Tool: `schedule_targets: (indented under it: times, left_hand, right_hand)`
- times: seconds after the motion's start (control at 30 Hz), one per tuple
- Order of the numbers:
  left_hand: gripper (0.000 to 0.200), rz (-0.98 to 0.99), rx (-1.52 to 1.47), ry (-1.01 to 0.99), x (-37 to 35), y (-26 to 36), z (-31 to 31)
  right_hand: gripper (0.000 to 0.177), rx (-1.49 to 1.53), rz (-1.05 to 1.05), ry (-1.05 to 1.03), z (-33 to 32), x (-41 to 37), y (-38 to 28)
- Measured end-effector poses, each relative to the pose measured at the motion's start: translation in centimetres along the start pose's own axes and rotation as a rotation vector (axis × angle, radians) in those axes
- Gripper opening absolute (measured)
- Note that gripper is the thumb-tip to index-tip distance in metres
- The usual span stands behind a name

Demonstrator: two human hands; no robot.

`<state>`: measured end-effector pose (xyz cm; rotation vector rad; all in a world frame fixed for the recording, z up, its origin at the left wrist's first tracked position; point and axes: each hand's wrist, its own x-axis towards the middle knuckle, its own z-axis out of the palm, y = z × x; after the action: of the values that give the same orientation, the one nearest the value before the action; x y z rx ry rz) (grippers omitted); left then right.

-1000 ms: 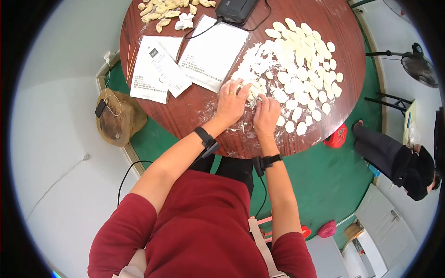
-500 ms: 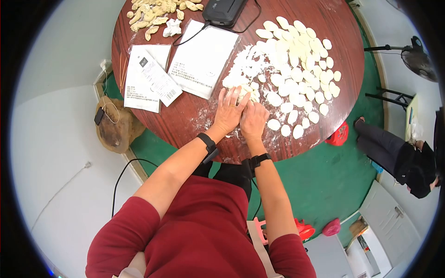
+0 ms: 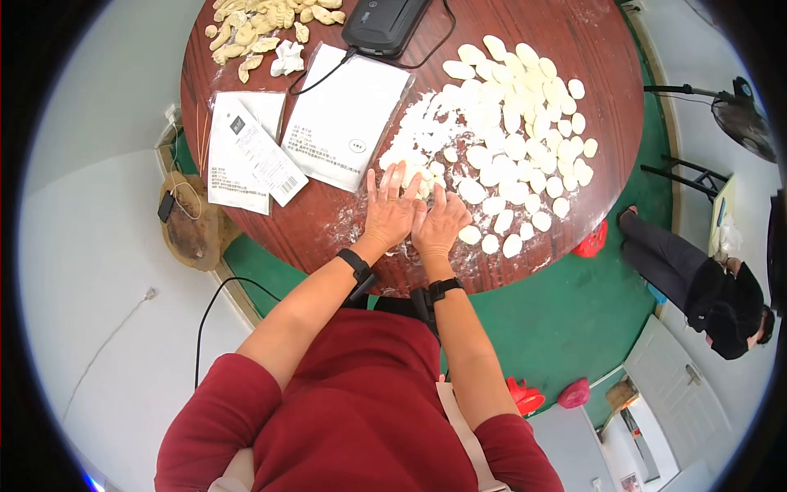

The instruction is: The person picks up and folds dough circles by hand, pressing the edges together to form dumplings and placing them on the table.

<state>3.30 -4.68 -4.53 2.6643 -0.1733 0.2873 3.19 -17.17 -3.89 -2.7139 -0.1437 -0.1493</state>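
Observation:
Side by side near the front edge of the round wooden table (image 3: pixel 307 238), my left hand (image 3: pixel 390 211) and my right hand (image 3: pixel 439 225) rest with fingers spread. Their fingertips touch small pieces of pale dough (image 3: pixel 424 182), partly hidden under them. Neither hand is closed round anything. White flour (image 3: pixel 422 127) lies just beyond the fingers. To the right of the hands, many flat round dough pieces (image 3: pixel 514 148) are spread out, some overlapping.
Left of the hands lie a white packet (image 3: pixel 348 123) and a labelled packet (image 3: pixel 238 184). Shaped dough pieces (image 3: pixel 246 33), a crumpled white item (image 3: pixel 287 59) and a black case (image 3: pixel 385 25) with a cable are farther back. A person (image 3: pixel 697 279) is at the far right.
The view has shifted, so the table items appear farther left. My hands have moved slightly apart, and their fingers are more spread over the dough.

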Motion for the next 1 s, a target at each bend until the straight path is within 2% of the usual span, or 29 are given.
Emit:
schedule_targets:
  times: [0.13,0.2,0.43,0.53,0.63,0.77,0.8,0.87,0.93,1.0]
  left_hand:
    - [0.066,-0.062,-0.005,-0.062,-0.1,-0.2,0.2]
    - [0.066,-0.044,-0.039,0.012,-0.1,-0.3,0.5]
    - [0.061,-0.089,-0.005,-0.019,0.1,-0.2,0.1]
    - [0.056,-0.093,-0.102,0.044,0.4,-0.5,-0.7]
    - [0.052,-0.108,-0.422,0.189,0.9,-0.7,-1.8]
    - [0.041,-0.148,-0.450,0.238,1.0,-0.9,-3.2]
    - [0.033,-0.158,-0.405,0.230,0.9,-0.8,-3.5]
    - [0.026,-0.171,-0.358,0.215,0.6,-0.5,-4.1]
    - [0.020,-0.098,-0.416,0.234,0.5,-0.2,-4.9]
    - [0.015,-0.103,-0.475,0.182,0.1,0.2,-5.5]
  right_hand:
    - [0.053,-0.027,0.036,-0.053,0.3,0.1,0.0]
    - [0.052,-0.023,0.033,-0.062,0.5,0.2,0.0]
    - [0.050,-0.015,0.051,0.000,0.2,1.0,-0.4]
    - [0.049,0.080,0.036,0.062,0.2,1.2,-0.3]
    - [0.044,0.282,0.058,0.168,-0.4,1.6,-0.1]
    - [0.040,0.455,0.078,0.203,-1.0,1.6,0.4]
    - [0.039,0.470,0.065,0.356,-0.3,2.0,0.4]
    - [0.035,0.676,0.339,0.277,-2.1,2.0,-0.5]
    - [0.039,0.722,0.367,0.324,-2.4,2.3,-0.1]
    - [0.042,1.122,0.548,0.266,-3.4,2.6,-0.1]
